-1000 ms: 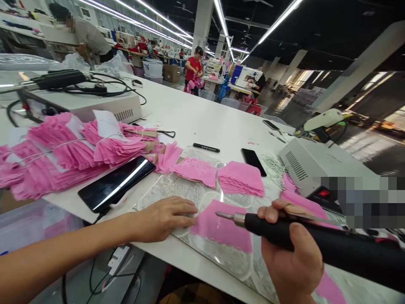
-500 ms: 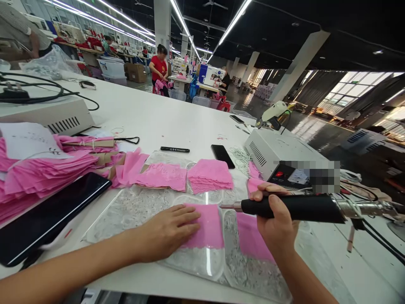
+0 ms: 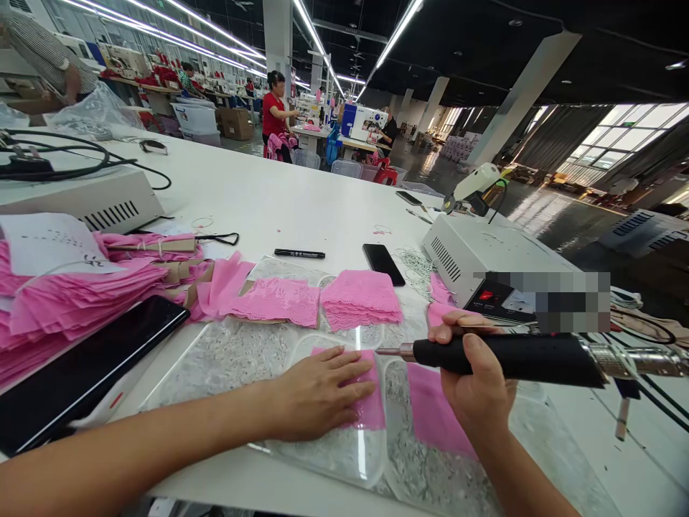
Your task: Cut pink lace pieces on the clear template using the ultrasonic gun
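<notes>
My left hand (image 3: 323, 393) lies palm down with fingers stretched out over a pink fabric piece (image 3: 372, 413) on a clear, rounded plastic plate (image 3: 355, 459). In my right hand (image 3: 479, 384) is a black-handled corded tool (image 3: 549, 359), held level, its slim metal tip pointing left. That tip is at the upper right corner of the pink piece; whether it touches cannot be made out. A second pink piece (image 3: 433, 413) lies under and beside my right hand. Behind them sit a lace-edged pink stack (image 3: 360, 298) and another pink pile (image 3: 277, 300).
A large pink fabric bundle (image 3: 80, 301) and a long glossy black object (image 3: 102, 370) are at left. Behind stand a marker (image 3: 300, 253), a phone (image 3: 383, 264) and a grey control box (image 3: 484, 251). Cables run at right. A person in red (image 3: 273, 115) stands farther off.
My left hand has slid right, farther over the pink fabric piece, covering more of it. My right hand keeps the tool in about the same place at the piece's corner.
</notes>
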The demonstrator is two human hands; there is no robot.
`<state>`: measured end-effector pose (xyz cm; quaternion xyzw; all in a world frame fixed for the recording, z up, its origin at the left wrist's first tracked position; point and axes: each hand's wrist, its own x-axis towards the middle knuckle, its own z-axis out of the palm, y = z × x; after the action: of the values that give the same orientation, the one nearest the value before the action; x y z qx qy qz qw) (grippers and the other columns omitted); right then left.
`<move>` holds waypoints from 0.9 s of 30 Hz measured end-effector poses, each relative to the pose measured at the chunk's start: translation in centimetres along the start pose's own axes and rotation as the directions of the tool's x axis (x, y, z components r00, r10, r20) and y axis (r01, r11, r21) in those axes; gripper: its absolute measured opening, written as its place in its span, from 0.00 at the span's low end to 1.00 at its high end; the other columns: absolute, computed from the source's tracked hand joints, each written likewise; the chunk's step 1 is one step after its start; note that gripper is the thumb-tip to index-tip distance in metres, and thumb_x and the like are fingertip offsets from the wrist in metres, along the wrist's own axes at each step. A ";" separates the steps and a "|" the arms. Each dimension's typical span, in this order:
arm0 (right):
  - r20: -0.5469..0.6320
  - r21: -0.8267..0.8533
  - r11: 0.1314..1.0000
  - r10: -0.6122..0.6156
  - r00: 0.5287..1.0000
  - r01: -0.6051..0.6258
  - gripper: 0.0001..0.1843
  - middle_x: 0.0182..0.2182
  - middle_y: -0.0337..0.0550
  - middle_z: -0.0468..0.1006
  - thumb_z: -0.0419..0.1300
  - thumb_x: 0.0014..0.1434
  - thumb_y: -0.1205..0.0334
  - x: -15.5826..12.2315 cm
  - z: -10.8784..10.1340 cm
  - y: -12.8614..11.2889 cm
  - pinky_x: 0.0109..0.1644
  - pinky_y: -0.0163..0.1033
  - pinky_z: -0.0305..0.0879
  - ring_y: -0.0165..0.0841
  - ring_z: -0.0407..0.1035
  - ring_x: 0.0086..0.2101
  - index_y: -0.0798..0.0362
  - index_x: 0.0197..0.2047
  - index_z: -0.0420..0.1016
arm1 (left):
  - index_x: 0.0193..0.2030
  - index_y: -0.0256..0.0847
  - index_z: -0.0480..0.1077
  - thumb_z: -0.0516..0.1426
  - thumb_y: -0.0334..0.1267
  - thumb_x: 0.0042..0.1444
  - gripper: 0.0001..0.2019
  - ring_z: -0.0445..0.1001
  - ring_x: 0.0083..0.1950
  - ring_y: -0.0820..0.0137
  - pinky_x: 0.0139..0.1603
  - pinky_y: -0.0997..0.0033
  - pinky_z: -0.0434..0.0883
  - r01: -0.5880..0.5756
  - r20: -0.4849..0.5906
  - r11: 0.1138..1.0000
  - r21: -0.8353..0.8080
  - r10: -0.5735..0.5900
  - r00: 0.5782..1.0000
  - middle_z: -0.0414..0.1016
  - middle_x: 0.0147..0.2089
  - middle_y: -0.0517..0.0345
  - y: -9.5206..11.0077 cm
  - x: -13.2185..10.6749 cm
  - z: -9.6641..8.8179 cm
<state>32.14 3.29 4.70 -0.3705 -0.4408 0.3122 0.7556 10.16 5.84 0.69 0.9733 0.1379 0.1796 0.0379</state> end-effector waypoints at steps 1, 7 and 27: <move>-0.002 0.005 1.000 -0.001 1.000 0.001 0.04 0.36 0.39 0.70 0.61 0.54 0.61 0.0 0.0 0.0 0.36 0.40 0.68 0.27 0.66 0.28 0.51 0.34 0.72 | 0.60 0.37 0.65 0.51 0.44 0.67 0.20 0.65 0.63 0.57 0.64 0.56 0.61 0.001 0.013 1.000 -0.003 -0.001 1.000 0.68 0.62 0.46 0.0 0.0 0.1; -0.012 0.003 1.000 0.012 1.000 -0.012 0.04 0.35 0.39 0.70 0.61 0.54 0.61 0.0 0.1 0.0 0.36 0.41 0.68 0.28 0.66 0.28 0.51 0.34 0.71 | 0.62 0.39 0.63 0.49 0.45 0.67 0.20 0.62 0.66 0.59 0.66 0.55 0.57 0.026 0.076 0.999 -0.029 -0.023 0.997 0.65 0.64 0.47 -0.2 0.1 -0.1; 0.015 -0.030 0.999 -0.025 1.000 0.025 0.04 0.32 0.38 0.70 0.62 0.54 0.62 -0.1 0.4 0.3 0.35 0.41 0.69 0.28 0.67 0.28 0.51 0.32 0.70 | 0.63 0.39 0.62 0.48 0.45 0.68 0.21 0.59 0.68 0.58 0.70 0.50 0.47 0.039 0.131 0.997 -0.066 -0.030 0.991 0.65 0.64 0.48 -0.3 0.1 -0.4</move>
<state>31.72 3.45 4.56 -0.3740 -0.4557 0.2989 0.7505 10.06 6.12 1.07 0.9785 0.1458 0.1200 0.0832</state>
